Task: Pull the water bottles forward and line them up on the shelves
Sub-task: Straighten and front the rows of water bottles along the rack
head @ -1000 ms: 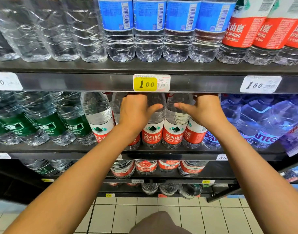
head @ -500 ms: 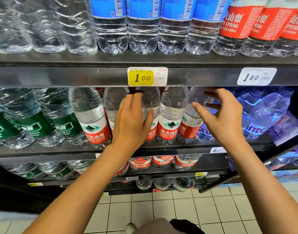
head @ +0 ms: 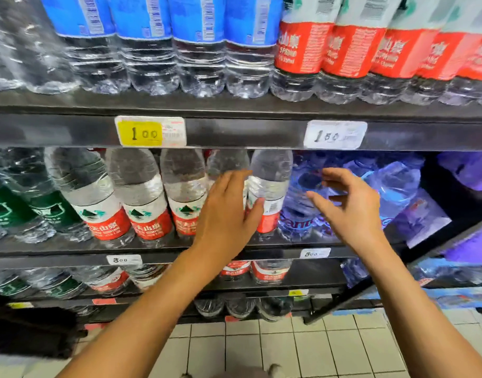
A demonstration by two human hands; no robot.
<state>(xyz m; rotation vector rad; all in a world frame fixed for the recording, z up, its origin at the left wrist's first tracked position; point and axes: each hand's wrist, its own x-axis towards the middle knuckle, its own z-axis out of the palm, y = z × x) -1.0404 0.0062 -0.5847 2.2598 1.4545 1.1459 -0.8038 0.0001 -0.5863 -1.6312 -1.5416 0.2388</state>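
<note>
While my left hand lies flat with straight fingers on a red-label bottle, my right hand floats open beside it. More red-label bottles stand left on the middle shelf.

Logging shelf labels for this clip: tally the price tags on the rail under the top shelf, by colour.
Yellow price tag: 1
White price tag: 1
Total: 2
</note>
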